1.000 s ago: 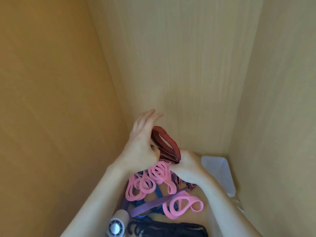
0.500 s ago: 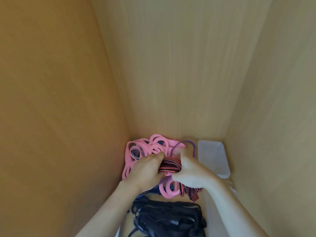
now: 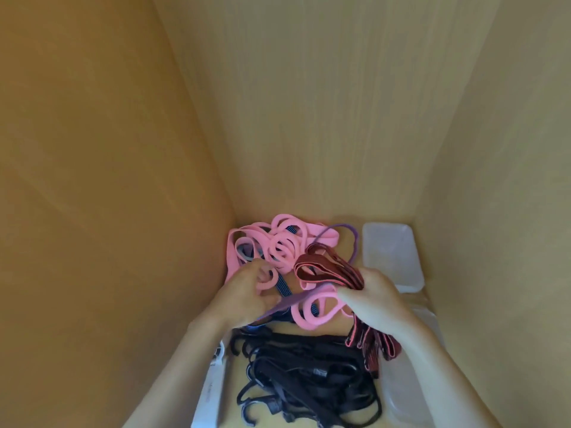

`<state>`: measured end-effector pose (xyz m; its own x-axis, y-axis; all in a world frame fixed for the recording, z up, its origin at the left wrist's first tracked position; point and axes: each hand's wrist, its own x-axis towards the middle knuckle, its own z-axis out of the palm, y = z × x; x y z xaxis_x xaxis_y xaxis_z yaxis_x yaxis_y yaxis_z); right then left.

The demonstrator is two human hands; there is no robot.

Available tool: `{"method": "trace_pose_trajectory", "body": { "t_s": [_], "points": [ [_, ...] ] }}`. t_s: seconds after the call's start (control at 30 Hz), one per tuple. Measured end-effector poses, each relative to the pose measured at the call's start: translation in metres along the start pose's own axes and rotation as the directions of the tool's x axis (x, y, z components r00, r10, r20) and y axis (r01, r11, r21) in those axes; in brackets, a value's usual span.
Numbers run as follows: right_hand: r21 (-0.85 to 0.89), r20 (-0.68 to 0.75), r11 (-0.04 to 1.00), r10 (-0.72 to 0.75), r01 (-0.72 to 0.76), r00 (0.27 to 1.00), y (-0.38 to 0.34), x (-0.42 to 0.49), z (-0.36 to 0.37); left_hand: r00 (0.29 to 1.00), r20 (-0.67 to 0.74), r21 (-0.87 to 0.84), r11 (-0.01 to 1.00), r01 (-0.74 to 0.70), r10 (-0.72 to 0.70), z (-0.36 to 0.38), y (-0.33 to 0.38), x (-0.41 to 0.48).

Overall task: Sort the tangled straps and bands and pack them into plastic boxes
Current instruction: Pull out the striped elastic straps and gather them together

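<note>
A tangle of pink bands (image 3: 279, 242) lies at the back of a wooden compartment, mixed with a purple band (image 3: 355, 239) and a blue striped strap (image 3: 282, 287). My right hand (image 3: 374, 296) grips a folded bundle of dark red straps (image 3: 327, 268); their ends hang below my wrist. My left hand (image 3: 247, 296) pinches a pink loop in the tangle. A heap of black straps with hooks (image 3: 309, 378) lies nearest to me. A clear plastic box (image 3: 391, 254) stands at the back right.
Wooden walls close in on the left (image 3: 108, 180), back (image 3: 324, 118) and right (image 3: 509, 211). A second clear plastic box (image 3: 408, 396) sits at the right front. A white object (image 3: 210, 393) lies along the left edge of the black heap.
The red strap bundle came down from in front of the back wall onto the pile. My left hand let go of it and took hold of a pink loop.
</note>
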<state>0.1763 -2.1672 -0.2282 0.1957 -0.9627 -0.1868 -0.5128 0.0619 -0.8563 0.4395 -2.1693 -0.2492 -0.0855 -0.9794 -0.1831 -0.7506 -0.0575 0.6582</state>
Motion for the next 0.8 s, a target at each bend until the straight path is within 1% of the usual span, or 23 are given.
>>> {"method": "trace_pose_trajectory", "body": {
  "t_s": [0.03,0.07,0.13,0.23,0.3,0.33,0.37,0.47,0.5,0.57,0.6,0.67,0.73,0.8],
  "points": [
    [0.069,-0.047,0.997,0.027,-0.024,0.999,0.003,-0.002,-0.005,0.999,-0.01,-0.017,0.999,0.051,-0.052,0.001,-0.007,0.002],
    [0.128,-0.096,0.991,0.058,-0.045,0.994,0.007,0.0,-0.01,0.996,-0.011,0.008,0.997,0.083,-0.083,0.004,-0.011,0.004],
    [0.195,-0.136,0.978,0.096,-0.069,0.986,0.012,0.001,-0.017,0.993,0.018,0.115,0.987,0.11,-0.113,0.013,-0.015,0.008],
    [0.264,-0.159,0.961,0.127,-0.082,0.979,0.017,0.004,-0.02,0.991,0.062,0.29,0.952,0.099,-0.122,0.026,-0.012,0.012],
    [0.31,-0.167,0.947,0.143,-0.086,0.976,0.021,0.006,-0.02,0.987,0.114,0.448,0.893,0.048,-0.11,0.033,-0.009,0.017],
    [0.324,-0.167,0.942,0.151,-0.09,0.974,0.022,0.006,-0.02,0.982,0.145,0.499,0.866,0.034,-0.122,0.038,-0.01,0.02],
    [0.339,-0.168,0.937,0.153,-0.089,0.974,0.023,0.007,-0.019,0.975,0.171,0.516,0.856,0.037,-0.145,0.042,-0.011,0.022],
    [0.355,-0.155,0.93,0.157,-0.094,0.975,0.025,0.007,-0.017,0.957,0.212,0.448,0.89,0.085,-0.199,0.05,-0.016,0.029],
    [0.359,-0.154,0.928,0.162,-0.098,0.975,0.026,0.007,-0.016,0.956,0.215,0.393,0.914,0.102,-0.199,0.05,-0.018,0.032],
    [0.369,-0.165,0.923,0.179,-0.107,0.97,0.028,0.007,-0.015,0.965,0.197,0.216,0.967,0.132,-0.176,0.046,-0.018,0.037],
    [0.378,-0.178,0.92,0.186,-0.108,0.966,0.029,0.008,-0.015,0.972,0.17,0.129,0.981,0.142,-0.163,0.043,-0.016,0.039],
    [0.41,-0.201,0.907,0.197,-0.1,0.96,0.03,0.009,-0.015,0.987,0.08,0.016,0.99,0.138,-0.138,0.034,-0.008,0.043],
    [0.451,-0.204,0.885,0.225,-0.113,0.953,0.028,0.01,-0.014,0.993,-0.012,-0.041,0.993,0.114,-0.114,0.024,0.006,0.046],
    [0.507,-0.191,0.85,0.269,-0.14,0.944,0.026,0.014,-0.013,0.994,-0.076,-0.086,0.994,0.071,-0.077,0.011,0.023,0.048]
  ]
}}
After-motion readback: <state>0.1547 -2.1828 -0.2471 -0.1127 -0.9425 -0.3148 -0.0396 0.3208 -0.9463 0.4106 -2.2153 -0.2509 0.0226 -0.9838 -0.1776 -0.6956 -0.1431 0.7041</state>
